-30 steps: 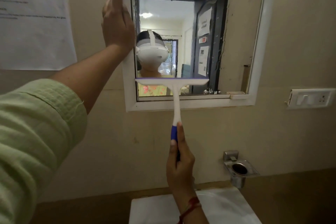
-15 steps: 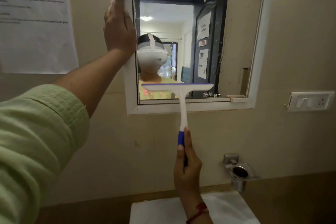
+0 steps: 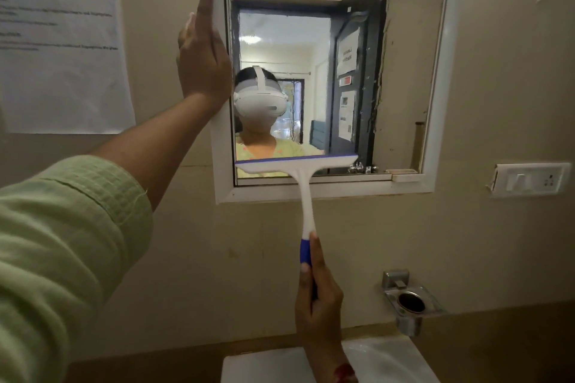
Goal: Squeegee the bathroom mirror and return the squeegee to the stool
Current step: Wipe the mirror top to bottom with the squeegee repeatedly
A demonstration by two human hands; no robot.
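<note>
While the right hand (image 3: 319,298) at the lower middle of the frame is wrapped around the blue grip of the squeegee (image 3: 303,183), the tool's white stem rises straight up to its wide head, which lies level across the bottom of the mirror (image 3: 404,71), its blue-edged blade against the glass just above the lower frame rail. The head covers the left and middle part of the glass; the right part is uncovered. The left hand (image 3: 202,59), reaching in from a light green sleeve (image 3: 62,242) at the left, is spread flat with fingers straight, pressed on the mirror's white left frame and grasping nothing. A printed sheet (image 3: 59,40) hangs on the wall at upper left. A switch plate (image 3: 529,179) sits at right, a metal holder (image 3: 410,301) below it, and a white basin (image 3: 389,361) at the bottom edge.
</note>
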